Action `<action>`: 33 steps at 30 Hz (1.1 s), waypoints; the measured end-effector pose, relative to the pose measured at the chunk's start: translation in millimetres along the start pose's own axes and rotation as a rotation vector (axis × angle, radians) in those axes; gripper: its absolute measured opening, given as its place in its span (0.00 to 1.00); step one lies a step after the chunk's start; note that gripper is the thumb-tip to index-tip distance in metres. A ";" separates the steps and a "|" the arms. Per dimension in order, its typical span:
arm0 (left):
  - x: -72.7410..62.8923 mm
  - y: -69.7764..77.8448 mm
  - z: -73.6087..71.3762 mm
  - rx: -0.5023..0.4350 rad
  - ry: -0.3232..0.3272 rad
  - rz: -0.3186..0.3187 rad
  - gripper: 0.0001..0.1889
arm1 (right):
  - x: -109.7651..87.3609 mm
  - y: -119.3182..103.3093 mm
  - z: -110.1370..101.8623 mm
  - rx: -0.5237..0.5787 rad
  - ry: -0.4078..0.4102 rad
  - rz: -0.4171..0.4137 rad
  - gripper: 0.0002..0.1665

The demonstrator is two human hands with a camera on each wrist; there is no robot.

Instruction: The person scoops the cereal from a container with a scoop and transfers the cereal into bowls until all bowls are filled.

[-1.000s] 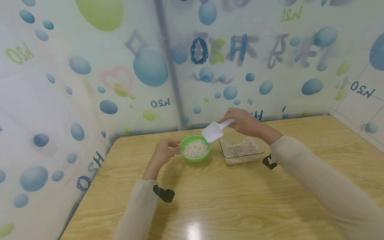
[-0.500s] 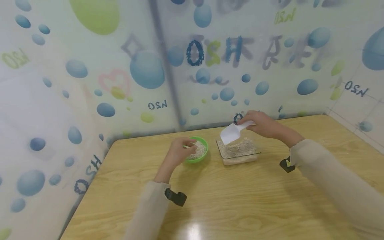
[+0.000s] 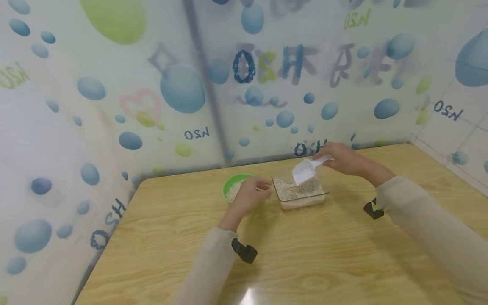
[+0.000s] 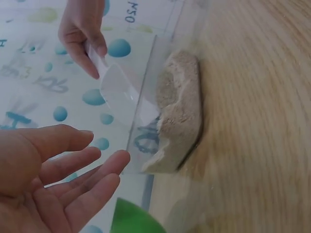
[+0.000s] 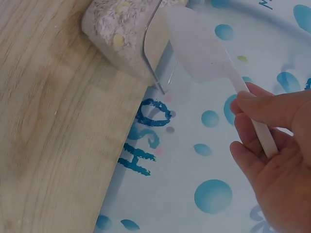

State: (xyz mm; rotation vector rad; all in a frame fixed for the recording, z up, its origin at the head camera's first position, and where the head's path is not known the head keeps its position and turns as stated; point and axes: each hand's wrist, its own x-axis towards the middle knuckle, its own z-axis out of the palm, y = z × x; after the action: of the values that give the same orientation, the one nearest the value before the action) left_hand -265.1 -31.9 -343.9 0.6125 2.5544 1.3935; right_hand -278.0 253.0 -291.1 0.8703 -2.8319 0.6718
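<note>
My right hand (image 3: 341, 157) grips the handle of a white plastic scoop (image 3: 303, 171), thumb along the handle in the right wrist view. The scoop's blade tilts down into a clear rectangular container (image 3: 303, 204) of pale flakes that look like oats (image 4: 180, 114); its tip is right at the flakes in the left wrist view. My left hand (image 3: 249, 194) holds nothing, its fingers (image 4: 92, 194) loosely spread and pointing at the container's left side. It covers part of a green bowl (image 3: 228, 186) that also holds flakes.
A wooden table (image 3: 305, 254) carries everything. Its back edge meets a wall covering (image 3: 267, 127) printed with blue and green drops, close behind the bowl and container. Another wall stands to the left.
My right hand has carried the scoop from beside the bowl rightward and down to the container. My left hand has left the bowl's left rim and moved right across it, toward the container.
</note>
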 end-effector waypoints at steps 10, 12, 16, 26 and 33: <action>8.9 -1.2 21.5 0.022 0.004 -0.111 0.16 | 6.1 1.2 -15.3 -0.094 -0.067 -0.003 0.13; 10.2 -1.1 24.0 0.017 0.003 -0.121 0.16 | 6.3 0.4 -19.2 -0.094 -0.102 0.012 0.13; 12.4 -2.1 27.4 0.008 0.004 -0.126 0.17 | 5.9 -3.2 -25.6 -0.117 -0.156 0.019 0.13; 14.7 -7.7 29.3 -0.003 0.016 -0.119 0.16 | 14.5 -5.2 -27.8 -0.185 -0.204 -0.062 0.14; 15.3 -9.0 29.5 -0.045 0.014 -0.140 0.17 | 13.7 -10.1 -20.0 -0.150 -0.254 -0.026 0.13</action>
State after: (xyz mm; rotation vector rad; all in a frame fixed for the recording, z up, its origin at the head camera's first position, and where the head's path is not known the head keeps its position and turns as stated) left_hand -271.5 -7.0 -367.0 0.4088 2.5148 1.4081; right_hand -284.4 247.3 -266.3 1.0298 -3.0355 0.3625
